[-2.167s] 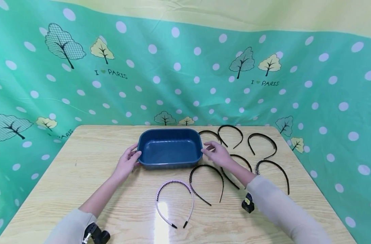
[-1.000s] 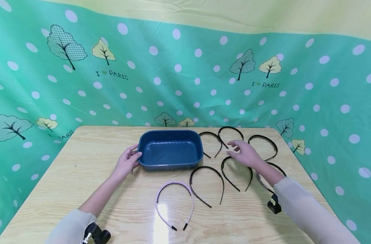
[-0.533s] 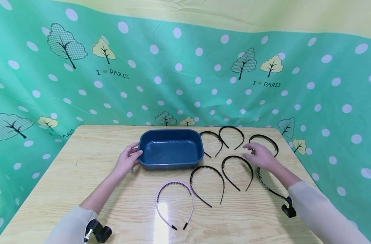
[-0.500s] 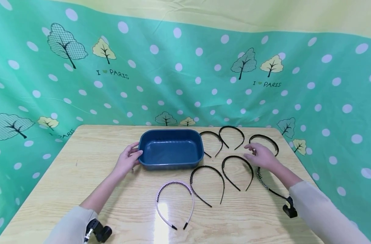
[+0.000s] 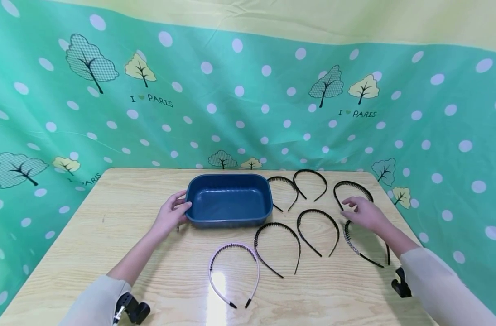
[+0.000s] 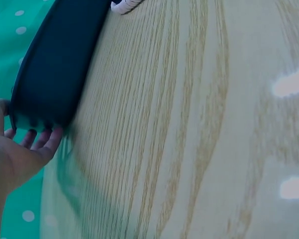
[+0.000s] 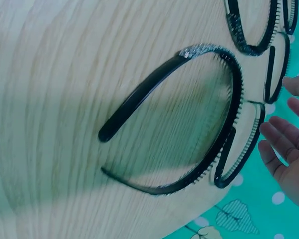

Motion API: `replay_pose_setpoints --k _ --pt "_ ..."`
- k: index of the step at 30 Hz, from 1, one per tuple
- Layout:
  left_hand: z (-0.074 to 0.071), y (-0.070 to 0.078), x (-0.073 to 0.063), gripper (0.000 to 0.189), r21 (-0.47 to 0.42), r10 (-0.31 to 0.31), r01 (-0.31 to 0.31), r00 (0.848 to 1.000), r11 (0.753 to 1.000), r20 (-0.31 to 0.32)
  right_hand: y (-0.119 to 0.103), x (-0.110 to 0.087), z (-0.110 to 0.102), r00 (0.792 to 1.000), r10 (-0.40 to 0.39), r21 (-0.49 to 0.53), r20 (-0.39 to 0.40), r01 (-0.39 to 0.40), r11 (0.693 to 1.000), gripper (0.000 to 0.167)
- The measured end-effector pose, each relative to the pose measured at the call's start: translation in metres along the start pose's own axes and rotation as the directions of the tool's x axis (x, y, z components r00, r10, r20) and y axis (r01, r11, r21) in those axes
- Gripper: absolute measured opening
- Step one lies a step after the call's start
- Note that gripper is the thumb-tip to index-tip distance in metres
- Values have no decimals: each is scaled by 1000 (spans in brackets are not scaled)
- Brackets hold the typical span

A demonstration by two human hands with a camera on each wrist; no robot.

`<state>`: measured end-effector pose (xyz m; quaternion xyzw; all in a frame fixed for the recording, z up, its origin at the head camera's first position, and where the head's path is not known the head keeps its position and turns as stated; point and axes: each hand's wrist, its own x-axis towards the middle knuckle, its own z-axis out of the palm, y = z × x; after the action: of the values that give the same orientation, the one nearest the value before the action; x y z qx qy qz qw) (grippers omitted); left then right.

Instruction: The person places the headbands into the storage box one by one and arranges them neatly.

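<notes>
1. A glossy dark-blue rectangular tub with rounded corners [image 5: 229, 222] sits upright towards the back of the pale wood-grain surface [image 5: 129, 213]
2. Of the hands, the left hand [image 5: 172, 213] holds the tub's left end, thumb at the rim, fingers against the outer wall
3. The right hand [image 5: 366, 213] is free, fingers loosely spread, beside a thin black toothed headband [image 5: 347, 182] at the back right; whether they touch, I cannot tell
4. A black headband with a sparkly silver section [image 7: 235, 74] lies nearer the person, partly beneath that hand in the head view
5. Four other black headbands [image 5: 317, 210] lie between there and the tub
6. A lilac headband with black tips [image 5: 233, 244] lies in front of the tub
</notes>
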<state>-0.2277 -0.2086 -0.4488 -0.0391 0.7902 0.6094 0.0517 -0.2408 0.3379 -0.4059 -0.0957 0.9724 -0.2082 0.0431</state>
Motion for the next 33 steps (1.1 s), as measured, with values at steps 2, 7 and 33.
replay_pose_setpoints --k 2,7,33 --pt "0 0 0 56 2 8 -8 1000 1000 2 3 -2 -1 1000 -5 -14 -3 5 1000 43" --pt "0 1 -1 56 1 22 -22 1000 1000 1 14 -7 -4 1000 7 -42 -14 -8 999 41" --pt "1 0 -3 55 8 18 -18 1000 1000 -8 47 -28 -9 998 60 -73 21 -58 996 39"
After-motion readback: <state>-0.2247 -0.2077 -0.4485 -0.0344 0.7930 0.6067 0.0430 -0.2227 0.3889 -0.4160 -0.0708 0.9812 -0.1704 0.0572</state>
